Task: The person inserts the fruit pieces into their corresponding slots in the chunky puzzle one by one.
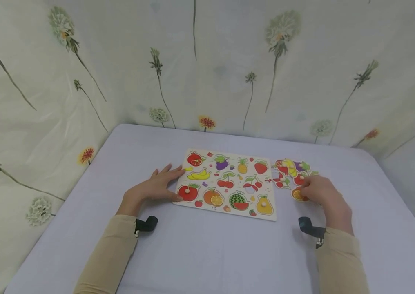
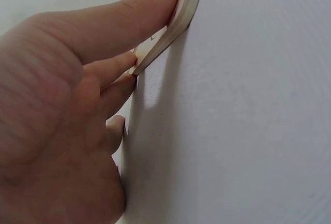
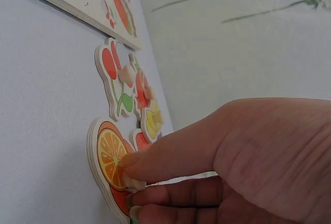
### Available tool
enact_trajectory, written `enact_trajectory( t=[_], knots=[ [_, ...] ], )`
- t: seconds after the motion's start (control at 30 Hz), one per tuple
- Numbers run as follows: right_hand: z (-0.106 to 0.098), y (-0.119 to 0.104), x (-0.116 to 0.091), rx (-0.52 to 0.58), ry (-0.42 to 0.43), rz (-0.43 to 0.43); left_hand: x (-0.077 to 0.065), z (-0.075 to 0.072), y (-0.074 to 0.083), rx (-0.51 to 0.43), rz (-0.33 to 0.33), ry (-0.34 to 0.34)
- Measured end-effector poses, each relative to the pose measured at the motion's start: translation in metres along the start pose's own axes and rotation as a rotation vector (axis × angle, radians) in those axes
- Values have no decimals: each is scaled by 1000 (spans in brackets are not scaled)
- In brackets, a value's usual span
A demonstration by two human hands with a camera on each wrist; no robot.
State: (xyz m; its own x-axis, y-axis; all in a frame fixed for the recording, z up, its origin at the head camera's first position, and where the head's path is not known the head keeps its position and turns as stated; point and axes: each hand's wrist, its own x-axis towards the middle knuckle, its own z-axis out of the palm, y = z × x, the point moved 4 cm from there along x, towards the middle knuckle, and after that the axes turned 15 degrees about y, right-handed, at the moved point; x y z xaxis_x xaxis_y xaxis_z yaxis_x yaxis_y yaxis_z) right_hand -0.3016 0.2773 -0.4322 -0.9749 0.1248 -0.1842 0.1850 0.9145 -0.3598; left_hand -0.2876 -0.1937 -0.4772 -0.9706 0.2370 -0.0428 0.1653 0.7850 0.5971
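Observation:
A wooden fruit puzzle board (image 1: 209, 207) lies flat on the table. My left hand (image 1: 157, 185) rests at its left edge, fingers spread; in the left wrist view the thumb (image 2: 129, 19) lies over the corner. An apple piece (image 1: 192, 195) and a pear piece (image 1: 264, 209), both with knobs, sit in the board's front corners. Right of the board, my right hand (image 1: 319, 190) pinches the knob of an orange piece (image 3: 111, 154) between thumb and fingers. Part of that piece is hidden by the fingers.
Beyond the orange piece, several loose knobbed pieces lie heaped beside the board, among them a cherry piece (image 3: 109, 63) and a banana piece (image 1: 291, 168). A white cloth (image 1: 211, 253) covers the table. Behind stands a flower-printed curtain (image 1: 215, 81).

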Motion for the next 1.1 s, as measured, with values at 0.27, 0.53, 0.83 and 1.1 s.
enact_trajectory(
  t=[0.27,0.53,0.83,1.1],
  knots=[
    [4,-4,6,-49,36,-43,0,0,-1,3,-10,5],
    [3,-6,7,-57,40,-19,-1,-2,2,-4,-13,13],
    [6,-7,4,-36,52,14,-2,-2,4,-7,-15,7],
    [5,-8,1,-34,49,5,-2,-2,4,-4,-13,12]
  ],
)
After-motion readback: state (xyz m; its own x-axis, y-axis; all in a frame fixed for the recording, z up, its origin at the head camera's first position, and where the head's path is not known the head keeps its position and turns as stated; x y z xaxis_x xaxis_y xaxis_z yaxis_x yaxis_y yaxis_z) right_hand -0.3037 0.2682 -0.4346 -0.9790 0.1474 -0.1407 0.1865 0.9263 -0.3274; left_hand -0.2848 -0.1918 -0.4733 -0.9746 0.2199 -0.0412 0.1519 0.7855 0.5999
